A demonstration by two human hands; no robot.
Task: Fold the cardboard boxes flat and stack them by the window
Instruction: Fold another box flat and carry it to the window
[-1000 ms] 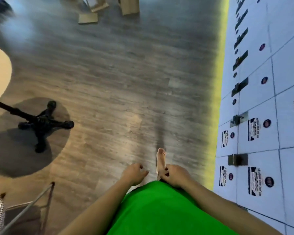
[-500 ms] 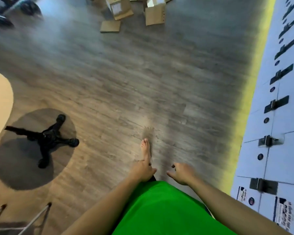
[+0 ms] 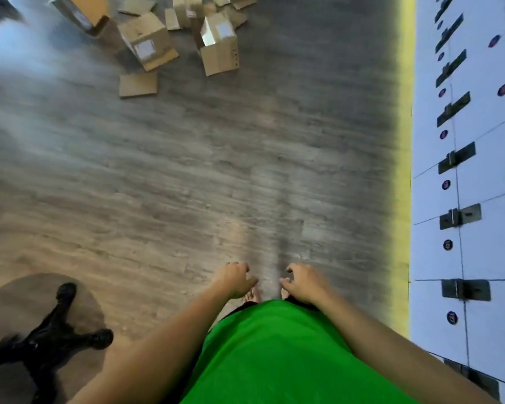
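Observation:
Several brown cardboard boxes lie scattered on the wooden floor at the top of the view. One labelled box [image 3: 148, 42] lies tipped at the left, another open box [image 3: 220, 49] stands to its right, and a flat cardboard piece [image 3: 138, 84] lies in front of them. My left hand [image 3: 235, 278] and my right hand [image 3: 305, 282] hang low in front of my green shirt, far from the boxes. Both hold nothing, with fingers loosely curled and apart. No window shows.
A black star-shaped table base [image 3: 50, 339] stands at the lower left. A white wall of locker doors [image 3: 478, 185] with dark latches runs along the right, edged by a yellow strip [image 3: 403, 170]. Wooden floor [image 3: 187, 176] stretches between me and the boxes.
The view has advanced toward the box pile, which now shows larger and lower in the frame. The table base slid down and left. Both hands stay empty.

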